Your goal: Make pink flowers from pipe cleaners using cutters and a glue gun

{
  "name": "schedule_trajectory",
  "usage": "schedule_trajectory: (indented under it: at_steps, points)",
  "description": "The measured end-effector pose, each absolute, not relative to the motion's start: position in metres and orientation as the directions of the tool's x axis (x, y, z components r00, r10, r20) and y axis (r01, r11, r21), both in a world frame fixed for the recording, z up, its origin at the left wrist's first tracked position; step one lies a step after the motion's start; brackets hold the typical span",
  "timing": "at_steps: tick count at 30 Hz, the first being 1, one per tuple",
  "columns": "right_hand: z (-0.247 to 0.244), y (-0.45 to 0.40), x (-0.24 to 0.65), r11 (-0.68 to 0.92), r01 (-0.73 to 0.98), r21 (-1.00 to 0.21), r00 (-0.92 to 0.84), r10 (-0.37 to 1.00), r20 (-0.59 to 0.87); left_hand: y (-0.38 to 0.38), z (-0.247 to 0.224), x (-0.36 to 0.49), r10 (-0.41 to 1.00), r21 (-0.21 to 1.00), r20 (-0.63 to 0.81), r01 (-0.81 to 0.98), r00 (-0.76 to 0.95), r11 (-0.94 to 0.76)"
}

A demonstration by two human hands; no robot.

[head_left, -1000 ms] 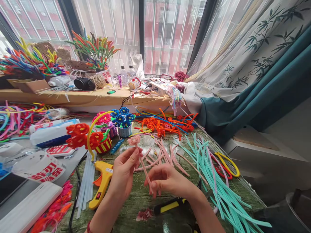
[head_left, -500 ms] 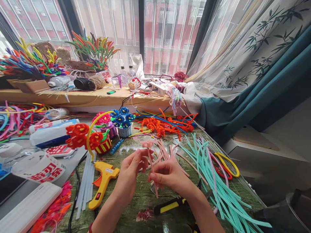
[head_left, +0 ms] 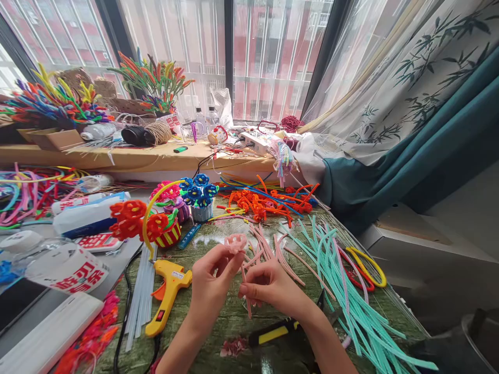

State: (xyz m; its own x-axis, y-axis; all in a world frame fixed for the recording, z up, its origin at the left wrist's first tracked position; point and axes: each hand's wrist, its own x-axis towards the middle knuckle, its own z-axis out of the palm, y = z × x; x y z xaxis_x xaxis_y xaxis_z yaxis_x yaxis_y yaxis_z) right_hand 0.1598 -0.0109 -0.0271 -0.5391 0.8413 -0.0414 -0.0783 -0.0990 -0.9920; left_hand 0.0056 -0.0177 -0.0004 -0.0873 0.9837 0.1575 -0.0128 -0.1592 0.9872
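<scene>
Nearest, below the right fingers, lies a black-and-yellow tool handle [head_left: 273,334]. Above it, the right hand [head_left: 268,284] pinches the thin fuzzy stem [head_left: 249,309] of a pale pink pipe-cleaner flower [head_left: 235,242]; the left hand [head_left: 211,278] grips just under its looped head. A yellow pistol-shaped glue gun [head_left: 167,298] lies left of the left fingers. Beyond the fingers are loose pale pink pipe cleaners [head_left: 265,246], then bright orange pieces [head_left: 253,203].
</scene>
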Motion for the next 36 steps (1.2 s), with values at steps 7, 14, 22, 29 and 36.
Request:
schedule_trajectory:
  at_steps: [7,14,22,29,36]
  points:
    - [-0.040,-0.009,0.153,-0.176,-0.100,-0.979,-0.532,0.841,-0.097,-0.014,-0.006,0.007,0.958,0.964,0.267,0.041,-0.105,-0.264]
    - [-0.034,-0.010,0.152,-0.069,-0.235,-0.970,-0.404,0.914,0.033,-0.023,0.020,0.012,0.888,0.891,0.446,0.149,-0.112,-0.428]
    - [-0.008,-0.013,0.164,0.246,0.094,-0.965,-0.278,0.937,0.212,-0.043,0.036,0.039,0.790,0.797,0.590,0.276,-0.164,-0.537]
    - [0.001,-0.036,0.172,0.307,0.324,-0.895,-0.207,0.946,0.249,-0.048,0.029,0.043,0.740,0.746,0.647,0.352,-0.184,-0.565]
    - [-0.010,-0.065,0.163,0.343,0.331,-0.879,-0.076,0.938,0.338,-0.059,0.031,0.031,0.753,0.722,0.652,0.374,-0.089,-0.582]
